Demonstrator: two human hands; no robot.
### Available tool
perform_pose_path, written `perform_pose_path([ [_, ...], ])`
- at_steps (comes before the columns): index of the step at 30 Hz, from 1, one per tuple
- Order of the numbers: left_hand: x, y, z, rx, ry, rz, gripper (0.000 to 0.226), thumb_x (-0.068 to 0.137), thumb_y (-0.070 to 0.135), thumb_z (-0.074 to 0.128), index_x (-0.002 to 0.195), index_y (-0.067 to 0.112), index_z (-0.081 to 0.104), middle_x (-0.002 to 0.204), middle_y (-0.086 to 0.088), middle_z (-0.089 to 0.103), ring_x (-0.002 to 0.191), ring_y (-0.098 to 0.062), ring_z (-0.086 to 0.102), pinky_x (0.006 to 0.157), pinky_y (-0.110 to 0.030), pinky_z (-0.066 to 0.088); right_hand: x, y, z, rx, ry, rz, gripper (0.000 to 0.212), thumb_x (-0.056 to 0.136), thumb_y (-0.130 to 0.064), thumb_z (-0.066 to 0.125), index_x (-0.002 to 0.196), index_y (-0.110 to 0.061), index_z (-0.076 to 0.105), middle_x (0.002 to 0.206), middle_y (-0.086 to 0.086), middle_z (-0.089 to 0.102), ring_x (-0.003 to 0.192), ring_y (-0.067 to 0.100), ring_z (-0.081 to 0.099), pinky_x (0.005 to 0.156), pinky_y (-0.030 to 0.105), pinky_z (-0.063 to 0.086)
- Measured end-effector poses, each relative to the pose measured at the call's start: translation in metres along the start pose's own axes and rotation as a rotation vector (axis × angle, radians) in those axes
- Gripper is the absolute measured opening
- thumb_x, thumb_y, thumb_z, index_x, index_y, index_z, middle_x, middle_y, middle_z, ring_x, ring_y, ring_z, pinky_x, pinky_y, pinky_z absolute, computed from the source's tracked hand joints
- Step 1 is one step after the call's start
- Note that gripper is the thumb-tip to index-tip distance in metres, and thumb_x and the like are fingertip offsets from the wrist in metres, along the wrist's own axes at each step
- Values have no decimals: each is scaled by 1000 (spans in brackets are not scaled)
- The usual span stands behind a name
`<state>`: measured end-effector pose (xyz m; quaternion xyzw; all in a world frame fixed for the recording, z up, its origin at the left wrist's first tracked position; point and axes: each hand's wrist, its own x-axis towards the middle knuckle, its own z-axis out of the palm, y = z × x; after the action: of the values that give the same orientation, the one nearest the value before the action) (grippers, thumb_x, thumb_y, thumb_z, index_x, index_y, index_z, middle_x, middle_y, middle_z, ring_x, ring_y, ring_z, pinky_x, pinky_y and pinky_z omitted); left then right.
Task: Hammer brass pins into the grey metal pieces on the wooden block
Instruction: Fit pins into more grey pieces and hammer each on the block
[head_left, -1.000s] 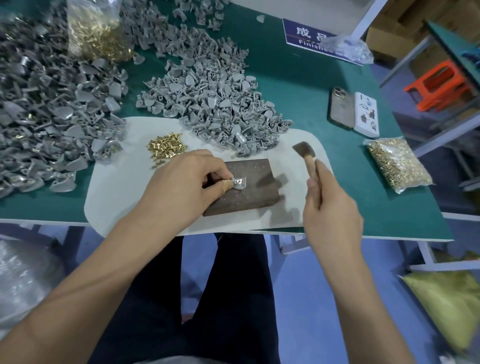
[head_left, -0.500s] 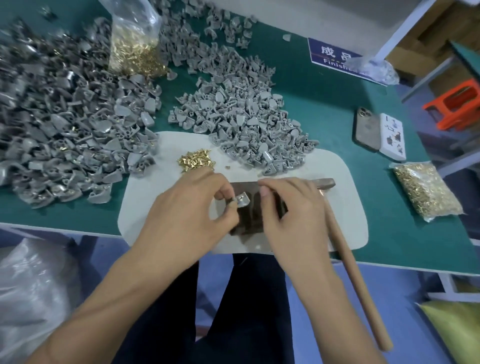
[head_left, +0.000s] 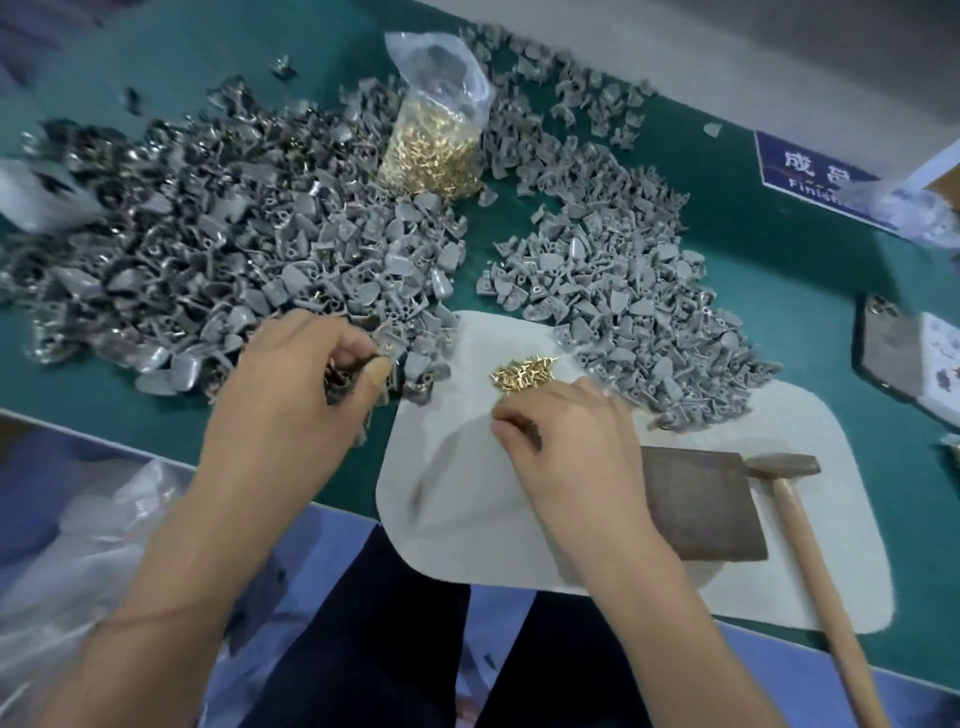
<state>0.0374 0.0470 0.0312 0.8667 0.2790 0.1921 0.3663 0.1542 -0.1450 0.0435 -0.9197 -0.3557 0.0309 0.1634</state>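
We are between two hammerings now, so the step in hand is to fetch new material. Our left hand (head_left: 291, 400) is at the near edge of the big left pile of grey pieces (head_left: 218, 260), with the thumb and fingers curled around something dark; it seems to be a grey piece, but the blur does not let us tell for sure. Our right hand (head_left: 566, 441) reaches to the small heap of brass pins (head_left: 524, 370) on the white mat (head_left: 467, 519), and its fingers are bent together at the tips as for a pinch; whether a pin is already between them we cannot tell. To do this well, we think it is best to take only one pin and to turn it point down before we bring it to the wooden block (head_left: 696, 504), which lies bare on the mat, to the right of the right hand. The hammer (head_left: 810, 525) lies just beside the block on its right, so we can take it again quickly. Compared with half a second ago, both hands have left the block: then the left hand held a grey piece there and the right hand was on the block with the hammer under it, while now the hammer is released.
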Motion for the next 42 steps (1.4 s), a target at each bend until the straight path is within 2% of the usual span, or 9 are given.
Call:
perform_pose_path([
  [2, 2, 0, 4, -18, 16, 1, 7, 92, 36, 67, 94, 29, 64, 94, 18, 50, 90, -20, 58, 71, -41, 56, 2, 1, 1, -32, -17, 6, 10, 97, -36, 65, 99, -34, 74, 101, -15, 69, 96, 16, 54, 86, 39, 34],
  [5, 1, 7, 9, 55, 109, 75, 12, 92, 36, 66, 97, 26, 66, 94, 14, 53, 96, -13, 51, 78, -26, 41, 3, -3, 5, -84, -21, -8, 13, 101, -34, 57, 103, -32, 70, 103, -13, 66, 98, 16, 52, 86, 37, 31],
  [10, -5, 29, 23, -31, 52, 198, 3, 91, 30, 66, 91, 27, 65, 91, 18, 52, 91, -7, 50, 73, -25, 41, 0, 8, -1, 184, 164, 28, 4, 101, -22, 58, 103, -25, 60, 97, -12, 62, 88, 13, 57, 80, 39, 47],
  [15, -8, 48, 47, -52, -79, 233, 2, 93, 35, 63, 91, 34, 63, 91, 17, 51, 91, -2, 49, 71, -26, 42, -13, 47, -29, 380, 377, 121, 25, 93, -11, 70, 97, -36, 67, 95, -20, 67, 89, -1, 62, 78, 6, 43],
  [19, -4, 62, 72, -54, -158, 289, 4, 93, 32, 65, 96, 35, 65, 94, 19, 54, 92, 3, 49, 72, -27, 45, -28, 80, -43, 456, 423, 238, 38, 91, -5, 73, 95, -43, 71, 96, -18, 72, 91, 6, 68, 80, 16, 51],
  [22, 4, 74, 93, 4, -222, 322, 10, 92, 35, 66, 102, 35, 66, 95, 19, 55, 94, -1, 52, 74, -29, 45, -47, 97, -50, 499, 460, 278, 28, 91, -4, 73, 97, -31, 77, 95, -16, 75, 91, 6, 70, 81, 16, 52],
  [28, 30, 102, 123, 108, -269, 405, 14, 91, 37, 69, 104, 39, 65, 97, 22, 57, 89, 0, 48, 72, -30, 44, -74, 112, -56, 566, 512, 350, 14, 90, -16, 78, 87, -31, 77, 84, -21, 73, 77, 5, 68, 67, 11, 47],
  [35, 54, 132, 148, 314, -331, 453, 37, 86, 51, 70, 117, 35, 60, 111, 11, 60, 104, -13, 59, 78, -35, 51, -86, 118, -46, 604, 498, 348, 5, 91, -36, 71, 86, -36, 73, 86, -18, 72, 79, 9, 67, 66, 13, 45],
  [42, 57, 139, 154, 327, -356, 453, 30, 91, 22, 70, 120, 27, 70, 111, 4, 67, 101, -20, 62, 85, -40, 54, -97, 127, -45, 622, 475, 326, 6, 92, -39, 68, 90, -36, 72, 91, -17, 72, 82, 13, 66, 66, 13, 43],
])
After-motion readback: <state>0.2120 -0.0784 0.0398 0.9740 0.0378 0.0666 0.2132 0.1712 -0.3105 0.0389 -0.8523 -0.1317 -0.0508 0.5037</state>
